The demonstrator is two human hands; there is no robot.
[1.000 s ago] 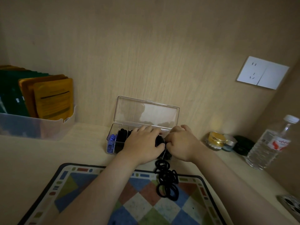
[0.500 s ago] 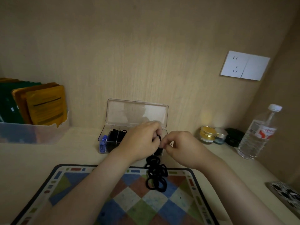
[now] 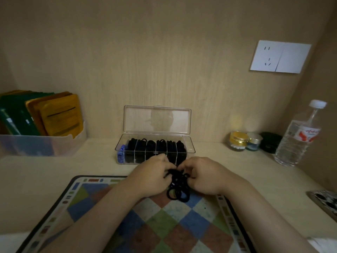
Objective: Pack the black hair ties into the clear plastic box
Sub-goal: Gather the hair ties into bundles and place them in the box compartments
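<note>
Both hands are working low over the far edge of the checked mat (image 3: pixel 164 225). Our left hand (image 3: pixel 151 177) and right hand (image 3: pixel 204 177) come together there, with the loose heap of black hair ties (image 3: pixel 177 188) between them. The fingers on each side are curled in tight and pinch into the top of the heap, while the lower loops lie on the mat. How many ties each hand has, we cannot tell, because it is all one dark tangle.

Just beyond the knuckles, on the tabletop (image 3: pixel 54 170), stands the clear plastic box (image 3: pixel 191 149). Its lid (image 3: pixel 156 119) is tipped up open against the back wall. The divided compartments look well filled with black ties, and something blue (image 3: pixel 120 154) sits in the leftmost one.

Farther back we have a bin of packets (image 3: pixel 36 145) on the left, small jars (image 3: pixel 237 140) and a water bottle (image 3: pixel 299 139) on the right, and a socket (image 3: pixel 280 56) up on the wall.

We read this as the gathering step. Next we need to lift a small bunch clear of the tangle, carry it forward over the box's front wall, and press it into whichever compartment has room. Space looks scarce, and trailing loops could snag.
</note>
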